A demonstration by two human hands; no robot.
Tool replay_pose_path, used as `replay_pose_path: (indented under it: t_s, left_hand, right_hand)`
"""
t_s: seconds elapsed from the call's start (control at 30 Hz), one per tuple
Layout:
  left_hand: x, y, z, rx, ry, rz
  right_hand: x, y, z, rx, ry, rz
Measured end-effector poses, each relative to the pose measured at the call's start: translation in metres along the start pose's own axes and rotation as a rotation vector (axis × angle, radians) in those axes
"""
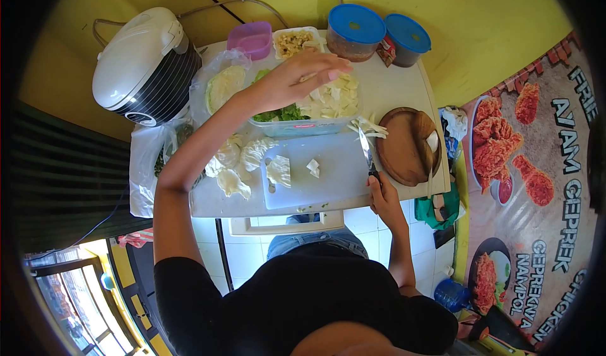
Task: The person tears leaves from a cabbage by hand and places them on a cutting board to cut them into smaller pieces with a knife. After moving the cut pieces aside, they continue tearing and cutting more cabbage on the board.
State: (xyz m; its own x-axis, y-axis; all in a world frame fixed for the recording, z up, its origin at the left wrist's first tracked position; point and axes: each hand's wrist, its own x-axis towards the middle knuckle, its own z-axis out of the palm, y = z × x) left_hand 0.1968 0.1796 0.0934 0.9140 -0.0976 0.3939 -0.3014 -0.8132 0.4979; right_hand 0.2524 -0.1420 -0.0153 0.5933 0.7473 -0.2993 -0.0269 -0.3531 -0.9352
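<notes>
My left hand [303, 78] is above a clear container [303, 127] of cut cabbage [338, 97] and green leaves [284, 113]. Its fingers are stretched out and nothing shows in them. At the right end of the white cutting board [341, 166], my right hand [382, 195] grips a knife [366, 151] by its black handle, the blade pointing away from me beside some cabbage strips [372, 129]. Small cabbage pieces [314, 168] lie on the board, with a larger leaf piece [278, 170] near its handle hole.
Left are a rice cooker [148, 65], half a cabbage [225, 89] in plastic and loose leaves [232, 182]. A purple bowl [250, 40], a white tray [293, 42] and blue-lidded tubs [355, 24] stand at the back. A wooden mortar [401, 148] sits right.
</notes>
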Motion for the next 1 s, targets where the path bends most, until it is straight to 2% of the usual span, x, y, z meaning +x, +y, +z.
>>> replay_pose_path:
  t_s: [0.07,0.13,0.2,0.23,0.3,0.4,0.53,0.7,0.83,0.9,1.0]
  left_hand:
    - [-0.009,0.031,-0.013,-0.179,0.148,-0.051]
    - [-0.03,0.052,-0.009,-0.243,0.111,-0.106]
    - [-0.053,0.067,-0.002,-0.559,-0.199,-0.279]
    - [-0.062,0.069,0.007,-0.562,-0.201,-0.283]
    - [-0.081,0.063,0.03,-0.392,-0.355,-0.313]
    - [-0.102,0.052,0.064,-0.212,-0.258,-0.308]
    - [-0.119,0.031,0.096,-0.176,-0.32,-0.29]
    - [-0.114,0.037,0.101,0.039,-0.234,-0.181]
    - [-0.111,0.028,0.103,0.067,-0.24,-0.18]
    - [-0.11,0.025,0.107,0.123,-0.218,-0.088]
    - [-0.104,0.028,0.105,0.058,-0.252,-0.164]
  right_hand:
    - [0.0,0.002,0.001,-0.011,0.007,0.002]
    - [-0.001,0.003,0.0,-0.051,0.017,-0.013]
    - [-0.001,0.003,0.001,-0.05,0.014,-0.009]
    - [-0.002,0.001,0.001,-0.062,0.016,0.003]
    - [-0.004,-0.003,0.003,-0.066,0.016,0.005]
    - [-0.003,0.001,0.006,-0.069,0.007,-0.046]
    - [-0.005,0.001,0.01,-0.068,-0.014,-0.05]
    - [-0.007,-0.005,0.011,-0.075,-0.051,0.037]
    - [-0.004,0.001,0.012,-0.087,-0.044,-0.008]
    - [-0.003,0.002,0.013,-0.076,-0.047,-0.026]
    - [0.0,0.004,0.012,-0.086,-0.051,-0.03]
